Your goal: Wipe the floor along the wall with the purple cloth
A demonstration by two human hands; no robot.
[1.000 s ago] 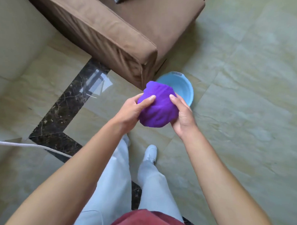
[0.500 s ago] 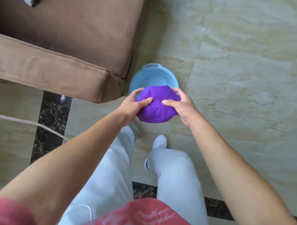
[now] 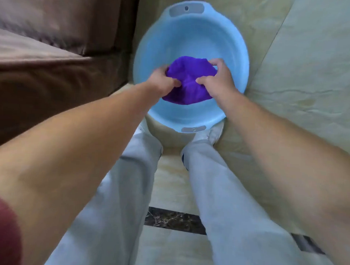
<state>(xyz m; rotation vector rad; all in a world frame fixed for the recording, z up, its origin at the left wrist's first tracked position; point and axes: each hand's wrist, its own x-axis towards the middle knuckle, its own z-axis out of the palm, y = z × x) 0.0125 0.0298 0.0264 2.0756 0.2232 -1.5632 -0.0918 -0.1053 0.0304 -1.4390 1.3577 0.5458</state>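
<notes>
The purple cloth [image 3: 188,81] is bunched into a loose ball inside the light blue basin [image 3: 193,34], gripped from both sides. The left hand [image 3: 162,80] is clamped on the cloth's left edge, fingers dug into the fabric; the right hand [image 3: 217,80] is clamped on its right edge, with the fingertips curled over the top and the thumb pressing into the middle. Between the two hands the cloth bulges upward and spills a little toward the person. Whether it touches the basin's bottom or is held just above it is hard to tell, as the picture is blurred there.

The basin sits on the pale marble floor [image 3: 311,77], its far handle beyond the hands and its near handle just below them, close to the toes of two white shoes [image 3: 213,133]. Left of the left hand, just beside the basin, stands a brown sofa [image 3: 54,48]. Grey trousers [image 3: 124,190] fill the view beneath the forearms.
</notes>
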